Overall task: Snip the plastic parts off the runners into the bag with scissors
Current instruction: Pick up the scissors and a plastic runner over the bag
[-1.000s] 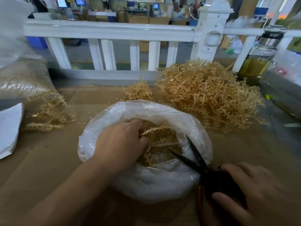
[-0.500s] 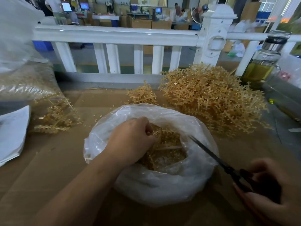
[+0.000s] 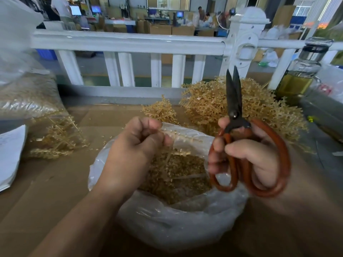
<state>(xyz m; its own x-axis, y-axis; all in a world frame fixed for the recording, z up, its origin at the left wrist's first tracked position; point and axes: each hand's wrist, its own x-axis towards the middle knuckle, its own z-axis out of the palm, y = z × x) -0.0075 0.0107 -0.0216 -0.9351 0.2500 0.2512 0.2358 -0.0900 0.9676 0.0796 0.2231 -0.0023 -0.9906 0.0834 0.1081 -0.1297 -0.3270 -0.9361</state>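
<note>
Over the mouth of the bag (image 3: 176, 225), a thin runner (image 3: 182, 137) is being pinched between the thumb and curled fingers of the left hand (image 3: 137, 145). Its near end is being swallowed by that fist, so its full length cannot be told. Just right of the bag's mouth, the scissors (image 3: 234, 101) are being gripped by the right hand (image 3: 256, 158), fingers wrapped through the reddish loops, blades pointing straight up and nearly pressed together. The lower loops are being smeared by motion blur. Inside the bag, a tan heap of parts (image 3: 178, 173) is being half covered by the left hand. Behind the bag, the big pile of runners (image 3: 263, 110) is being partly masked by the scissors. Against half a second ago, the left hand, then buried in the bag, is now being held above its rim with the runner drawn out. The scissors, then lying low at the bag's right side with blades aimed at it, are now being held upright.
</note>
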